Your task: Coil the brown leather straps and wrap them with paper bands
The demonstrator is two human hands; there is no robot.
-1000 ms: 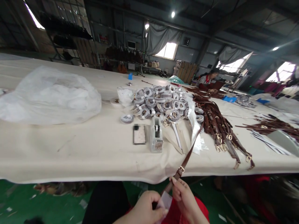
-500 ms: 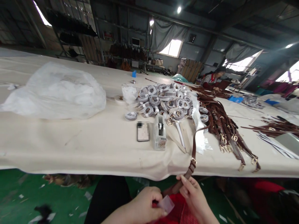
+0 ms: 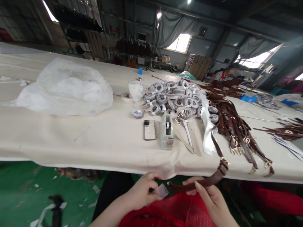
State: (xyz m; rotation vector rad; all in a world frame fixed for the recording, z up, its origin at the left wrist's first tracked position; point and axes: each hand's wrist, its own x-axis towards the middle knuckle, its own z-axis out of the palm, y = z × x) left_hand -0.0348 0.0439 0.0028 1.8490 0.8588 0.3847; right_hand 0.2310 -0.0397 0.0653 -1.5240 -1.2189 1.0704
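Note:
My right hand (image 3: 205, 192) grips a brown leather strap (image 3: 214, 178) near its end, in front of the table edge. The strap runs up past a gold buckle onto the table, beside a pile of brown straps (image 3: 233, 123). Just left of the strap's free end, my left hand (image 3: 144, 192) holds a small translucent plastic piece (image 3: 161, 191) between its fingers. Beyond the hands stand a tape dispenser (image 3: 167, 134) and scissors (image 3: 188, 135). Wrapped, coiled straps (image 3: 175, 96) are heaped behind them.
A large clear plastic bag (image 3: 71, 88) lies on the left of the table (image 3: 59, 135). White strips (image 3: 208, 129) lie near the brown straps. A person (image 3: 224, 77) is at the far right side.
My right hand has moved right with the strap, whose end now shows between the hands. My left hand has shifted slightly left and up with the plastic piece. The view has shifted.

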